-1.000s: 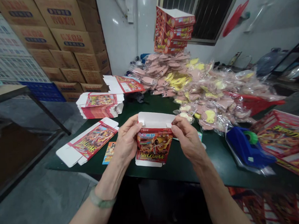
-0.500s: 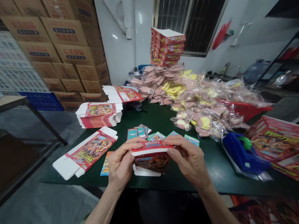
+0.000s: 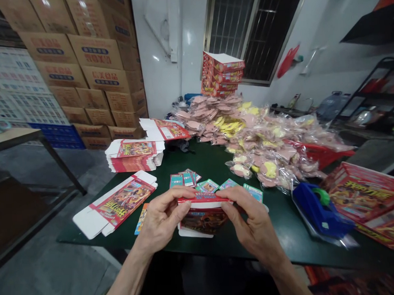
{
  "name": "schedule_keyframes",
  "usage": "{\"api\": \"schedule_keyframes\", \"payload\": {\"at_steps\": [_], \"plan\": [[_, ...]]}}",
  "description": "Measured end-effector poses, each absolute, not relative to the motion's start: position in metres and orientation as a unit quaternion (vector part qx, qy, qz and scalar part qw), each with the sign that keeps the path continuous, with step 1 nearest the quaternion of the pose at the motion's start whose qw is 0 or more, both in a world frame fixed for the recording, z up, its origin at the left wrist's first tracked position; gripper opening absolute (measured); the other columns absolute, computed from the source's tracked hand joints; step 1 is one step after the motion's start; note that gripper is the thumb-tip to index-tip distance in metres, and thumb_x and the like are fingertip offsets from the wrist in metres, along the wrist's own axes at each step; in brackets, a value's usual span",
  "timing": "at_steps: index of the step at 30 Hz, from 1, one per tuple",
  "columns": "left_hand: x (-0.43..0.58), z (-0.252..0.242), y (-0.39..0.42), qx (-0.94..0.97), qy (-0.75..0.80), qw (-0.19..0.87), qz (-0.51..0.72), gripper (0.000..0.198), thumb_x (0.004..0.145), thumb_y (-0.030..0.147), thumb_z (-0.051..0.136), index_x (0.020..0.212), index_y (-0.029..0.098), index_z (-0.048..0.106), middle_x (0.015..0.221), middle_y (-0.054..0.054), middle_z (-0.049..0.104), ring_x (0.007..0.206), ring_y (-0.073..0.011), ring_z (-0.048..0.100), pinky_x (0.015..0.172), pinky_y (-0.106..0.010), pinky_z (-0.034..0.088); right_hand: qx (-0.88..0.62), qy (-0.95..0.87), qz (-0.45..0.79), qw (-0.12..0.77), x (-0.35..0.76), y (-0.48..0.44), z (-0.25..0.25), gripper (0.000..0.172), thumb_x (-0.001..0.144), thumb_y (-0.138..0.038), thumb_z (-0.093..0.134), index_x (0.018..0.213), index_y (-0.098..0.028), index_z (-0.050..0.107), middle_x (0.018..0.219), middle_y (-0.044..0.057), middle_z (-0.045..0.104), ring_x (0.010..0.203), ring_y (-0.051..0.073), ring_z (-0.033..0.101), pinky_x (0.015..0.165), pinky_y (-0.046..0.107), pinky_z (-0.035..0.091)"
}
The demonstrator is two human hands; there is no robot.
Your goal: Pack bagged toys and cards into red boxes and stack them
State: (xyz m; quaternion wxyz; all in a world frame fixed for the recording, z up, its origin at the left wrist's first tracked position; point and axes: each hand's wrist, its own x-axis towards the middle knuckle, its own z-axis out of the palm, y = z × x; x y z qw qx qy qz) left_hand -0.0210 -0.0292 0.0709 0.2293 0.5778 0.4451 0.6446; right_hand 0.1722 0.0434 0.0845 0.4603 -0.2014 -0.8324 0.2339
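Both hands are clamped on a small red box (image 3: 205,221), held over the near edge of the green table (image 3: 200,158). The left hand (image 3: 161,216) pinches one corner of its upper end between thumb and fingers, and the right hand (image 3: 250,214) pinches the other corner in the same way. A white flap (image 3: 196,233) sticks out at the lower end; whether it touches the table cannot be told. Just beyond the box lie printed cards (image 3: 207,186), partly hidden by the hands. Beside the left hand is an orange packet (image 3: 140,219), with a flattened carton (image 3: 122,200) farther left and a stack of cartons (image 3: 135,156) behind it. A pile of clear bags (image 3: 244,123) with pink and yellow contents covers the back, and a blue tape dispenser (image 3: 322,207) stands at right.
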Motion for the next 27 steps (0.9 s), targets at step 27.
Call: {"api": "schedule_keyframes", "payload": {"at_steps": [27], "plan": [[-0.013,0.033,-0.016,0.688,0.402,0.029,0.603,0.044,0.077,0.01,0.065,0.119,0.015,0.054,0.115,-0.013,0.059,0.108,-0.0208,0.057,0.088,-0.031,0.051,-0.209,-0.821,0.127,0.516,0.163,0.06,0.032,0.038,0.088,-0.01,0.046,0.125,-0.017,0.049,0.119,0.01,0.055,0.114,0.018,0.051,0.096,0.033,0.044]]}}
